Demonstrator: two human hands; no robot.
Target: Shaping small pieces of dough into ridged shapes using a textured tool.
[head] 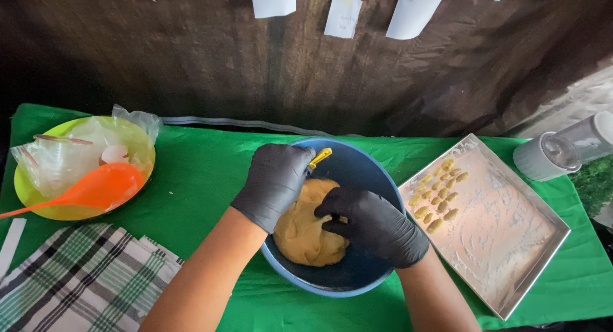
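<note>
I watched both gloved hands working inside the blue bowl at the middle of the green table. The left hand was clenched around a small yellow tool, whose tip stuck out past the knuckles toward the far rim. The right hand lay on the lump of yellow dough, fingers curled and pinching at its top; I judged it was pulling off a bit, though I could not see a piece between the fingertips. Just right of the bowl sat a floured metal tray with a small cluster of shaped dough pieces lined up at its far left corner. By my reckoning the work was early: most of the tray was bare flour and most of the dough was in the bowl. On the far left stood a yellow-green bowl with an orange spoon and plastic bag, and a checked cloth lay nearer.
</note>
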